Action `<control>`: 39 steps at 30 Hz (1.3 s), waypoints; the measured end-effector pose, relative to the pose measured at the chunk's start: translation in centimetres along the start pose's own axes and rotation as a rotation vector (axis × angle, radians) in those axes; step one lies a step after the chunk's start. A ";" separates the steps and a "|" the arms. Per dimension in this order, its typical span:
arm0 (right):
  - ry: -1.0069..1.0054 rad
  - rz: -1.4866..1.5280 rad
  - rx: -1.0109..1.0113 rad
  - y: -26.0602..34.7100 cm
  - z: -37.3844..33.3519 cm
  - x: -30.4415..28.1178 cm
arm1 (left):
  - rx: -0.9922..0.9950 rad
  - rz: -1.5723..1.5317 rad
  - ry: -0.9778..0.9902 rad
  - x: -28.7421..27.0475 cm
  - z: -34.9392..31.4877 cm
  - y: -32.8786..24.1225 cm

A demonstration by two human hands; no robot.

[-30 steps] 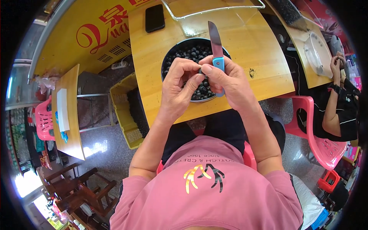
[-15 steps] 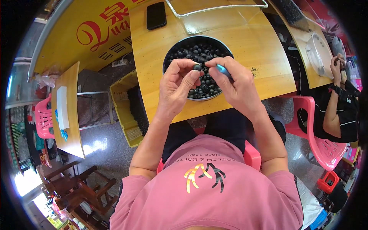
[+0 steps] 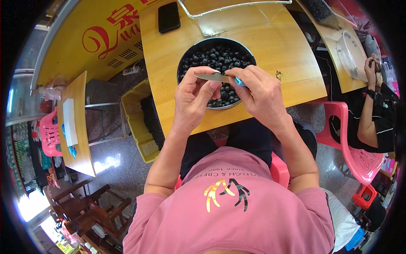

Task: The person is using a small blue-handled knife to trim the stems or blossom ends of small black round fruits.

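Observation:
My left hand (image 3: 190,94) pinches a small dark round fruit (image 3: 217,73) between thumb and fingers. A small knife (image 3: 210,78) with a blue handle is gripped in my right hand (image 3: 264,91), its blade lying crosswise over the fruit and pointing left. Whether the edge has cut in cannot be made out. Both hands hover above the near half of a wide round pan (image 3: 215,38) with a pale rim. Many more dark round fruits (image 3: 215,56) fill it, partly hidden by my hands.
The pan stands on a wooden table (image 3: 287,55). A black phone (image 3: 169,17) lies at the far left, and a clear tray (image 3: 237,21) at the back. A yellow crate (image 3: 141,139) is left of the table. At right, a person sits by a pink chair (image 3: 359,163).
My right hand has turned, bringing the knife blade into sight across the fruit. My left hand keeps its pinch. The view has shifted slightly.

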State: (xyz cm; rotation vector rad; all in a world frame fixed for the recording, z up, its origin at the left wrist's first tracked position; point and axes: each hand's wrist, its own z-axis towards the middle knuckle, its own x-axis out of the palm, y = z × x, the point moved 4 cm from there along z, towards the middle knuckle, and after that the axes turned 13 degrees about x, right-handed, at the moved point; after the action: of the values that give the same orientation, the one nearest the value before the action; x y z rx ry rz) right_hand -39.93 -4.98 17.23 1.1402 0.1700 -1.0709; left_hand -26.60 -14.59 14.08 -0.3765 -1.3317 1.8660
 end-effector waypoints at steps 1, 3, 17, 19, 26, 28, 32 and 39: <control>-0.002 -0.001 0.003 0.0 0.0 0.0 | -0.001 -0.001 0.003 0.1 -0.1 0.0; -0.010 -0.008 -0.008 0.2 -0.1 0.1 | 0.015 0.001 -0.039 -0.1 -0.3 0.0; 0.386 0.628 0.599 0.3 -0.1 0.5 | 0.084 -0.095 -0.013 -0.2 -0.9 -0.5; 0.371 0.715 0.617 0.6 -0.1 1.2 | 0.131 -0.029 0.027 0.3 -0.9 -0.8; 0.280 0.656 0.650 0.1 -0.3 2.4 | 0.043 -0.034 -0.010 0.0 -1.5 -0.8; 0.291 0.702 0.627 -0.4 -0.1 2.8 | 0.077 -0.042 -0.035 -1.6 -2.2 -1.5; 0.181 0.696 0.667 -2.1 -0.1 2.1 | 0.162 0.442 -0.295 -9.0 -4.5 -3.6; 0.166 0.619 0.707 -3.4 -0.5 1.2 | 0.145 1.176 -0.212 -13.8 -5.3 -4.7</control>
State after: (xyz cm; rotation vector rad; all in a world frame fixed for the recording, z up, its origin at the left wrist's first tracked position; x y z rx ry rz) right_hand -41.65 -5.39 14.07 1.7626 -0.4482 -0.4724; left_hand -12.36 -20.80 13.43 -1.0676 -1.1622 2.9955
